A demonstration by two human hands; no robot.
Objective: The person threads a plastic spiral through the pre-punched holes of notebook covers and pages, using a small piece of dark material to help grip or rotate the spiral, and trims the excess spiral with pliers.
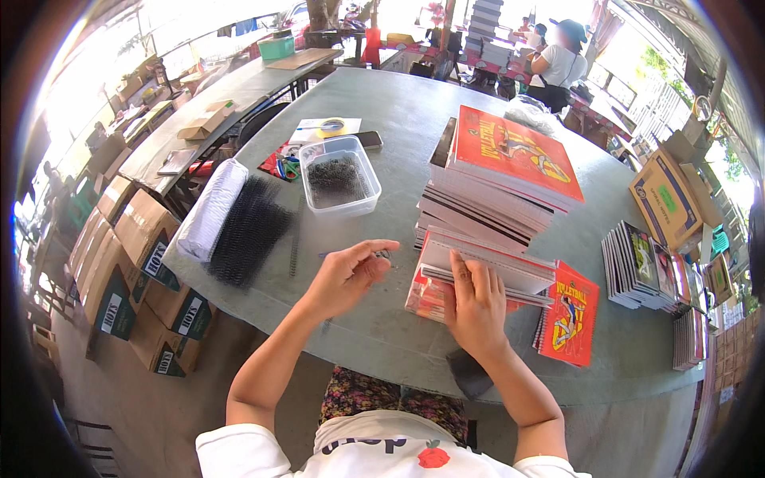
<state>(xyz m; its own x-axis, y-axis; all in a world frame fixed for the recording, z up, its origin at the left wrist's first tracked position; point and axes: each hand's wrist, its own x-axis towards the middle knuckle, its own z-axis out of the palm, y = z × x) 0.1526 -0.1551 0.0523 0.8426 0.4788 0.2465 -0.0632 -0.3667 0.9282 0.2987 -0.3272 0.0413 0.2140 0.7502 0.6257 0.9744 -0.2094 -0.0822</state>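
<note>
My left hand (351,275) is raised over the table with its index finger stretched to the right and the other fingers curled in. A small dark thing shows by its fingertips, too small to name. My right hand (478,299) grips a pale-backed notebook (498,267), fingers on its face and thumb at its near edge, on a low pile of red-covered notebooks (426,295). Just beyond stands a tall stack of notebooks topped by a red cover (514,151). To the right lie red spiral-bound notebooks (570,315).
Black spiral binding coils (251,231) lie beside a white wrapped bundle (213,209). A clear plastic tub (341,175) holds small dark pieces. Another notebook stack (633,267) and an open carton (665,199) are at right. Cardboard boxes (143,239) stand at left; a person (562,64) works behind.
</note>
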